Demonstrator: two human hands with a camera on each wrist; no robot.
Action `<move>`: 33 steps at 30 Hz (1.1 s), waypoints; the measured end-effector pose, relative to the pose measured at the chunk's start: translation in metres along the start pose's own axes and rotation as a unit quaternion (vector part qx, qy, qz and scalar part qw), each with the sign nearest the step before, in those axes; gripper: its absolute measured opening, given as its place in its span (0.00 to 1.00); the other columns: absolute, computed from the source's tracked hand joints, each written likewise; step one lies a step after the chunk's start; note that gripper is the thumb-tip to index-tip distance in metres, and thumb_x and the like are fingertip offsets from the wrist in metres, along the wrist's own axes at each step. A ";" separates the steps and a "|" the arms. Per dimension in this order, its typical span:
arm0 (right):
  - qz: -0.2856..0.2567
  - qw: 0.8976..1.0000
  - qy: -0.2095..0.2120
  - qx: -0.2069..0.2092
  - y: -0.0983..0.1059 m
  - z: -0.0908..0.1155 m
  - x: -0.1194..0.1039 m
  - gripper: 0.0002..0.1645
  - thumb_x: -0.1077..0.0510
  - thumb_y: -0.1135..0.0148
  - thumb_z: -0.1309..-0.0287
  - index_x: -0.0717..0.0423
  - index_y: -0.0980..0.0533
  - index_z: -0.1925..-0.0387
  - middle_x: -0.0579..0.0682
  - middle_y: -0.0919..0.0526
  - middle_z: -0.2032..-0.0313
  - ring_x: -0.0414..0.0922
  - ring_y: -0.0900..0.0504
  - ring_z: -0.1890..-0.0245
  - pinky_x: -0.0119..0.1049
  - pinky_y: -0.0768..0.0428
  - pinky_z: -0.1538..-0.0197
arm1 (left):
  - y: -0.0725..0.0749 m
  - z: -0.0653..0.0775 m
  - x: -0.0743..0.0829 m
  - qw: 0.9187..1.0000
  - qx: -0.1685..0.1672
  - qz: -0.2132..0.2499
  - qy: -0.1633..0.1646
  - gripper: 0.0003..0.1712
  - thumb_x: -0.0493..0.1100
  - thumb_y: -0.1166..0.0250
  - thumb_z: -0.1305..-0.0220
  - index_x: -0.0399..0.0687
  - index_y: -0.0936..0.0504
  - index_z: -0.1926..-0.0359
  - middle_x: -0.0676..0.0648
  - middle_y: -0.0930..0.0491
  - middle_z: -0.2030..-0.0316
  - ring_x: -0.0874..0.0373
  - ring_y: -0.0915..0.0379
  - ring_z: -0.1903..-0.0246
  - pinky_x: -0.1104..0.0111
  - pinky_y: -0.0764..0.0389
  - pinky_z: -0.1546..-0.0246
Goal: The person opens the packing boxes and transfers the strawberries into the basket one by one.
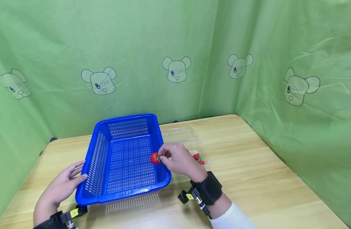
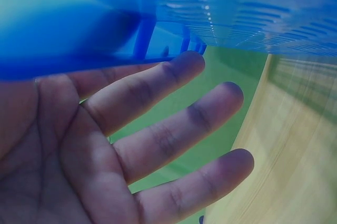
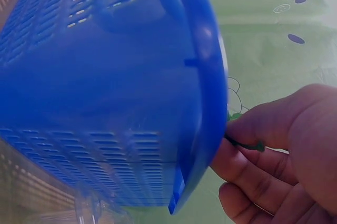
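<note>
A strawberry (image 1: 155,158), red with green leaves, is held by its leafy end between the thumb and fingers of my right hand (image 1: 176,160), over the right side of the blue basket (image 1: 129,191). From the right wrist, only green leaves (image 3: 256,145) show in the pinch; the basket rim hides the fruit. My left hand (image 1: 64,184) is at the left rim, its thumb up against the edge. Seen from the left wrist, the fingers (image 2: 168,134) reach out nearly straight below the rim. More strawberries (image 1: 199,158) lie in a clear plastic box (image 1: 202,144) to the right.
The box's clear lid (image 1: 179,133) lies open toward the back. All of this stands on a wooden table (image 1: 250,178) with rounded corners. A green curtain (image 1: 141,41) printed with bear faces hangs behind the table and along its sides.
</note>
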State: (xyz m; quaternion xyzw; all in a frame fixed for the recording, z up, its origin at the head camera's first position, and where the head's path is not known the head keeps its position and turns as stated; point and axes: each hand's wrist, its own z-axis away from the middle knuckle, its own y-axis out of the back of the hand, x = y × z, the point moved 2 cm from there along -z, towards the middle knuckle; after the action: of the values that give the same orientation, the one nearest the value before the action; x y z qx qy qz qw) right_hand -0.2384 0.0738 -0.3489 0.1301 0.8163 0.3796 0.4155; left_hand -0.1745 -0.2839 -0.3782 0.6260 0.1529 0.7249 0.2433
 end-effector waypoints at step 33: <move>0.073 0.995 0.064 -0.012 -0.020 -0.001 -0.005 0.02 0.62 0.37 0.42 0.55 0.19 0.67 0.43 0.20 0.74 0.36 0.25 0.74 0.26 0.20 0.70 | 0.000 -0.001 -0.001 1.000 0.000 0.005 -0.009 0.34 0.40 0.52 0.26 0.30 0.57 0.29 0.19 0.48 0.34 0.29 0.39 0.40 0.45 0.24 0.46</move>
State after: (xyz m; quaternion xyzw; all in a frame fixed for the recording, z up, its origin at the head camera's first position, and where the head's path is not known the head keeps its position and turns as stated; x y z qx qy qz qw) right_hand -0.2338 0.0571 -0.3600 0.1601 0.8247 0.4265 0.3352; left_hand -0.1750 -0.2845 -0.3793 0.6330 0.1477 0.7206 0.2414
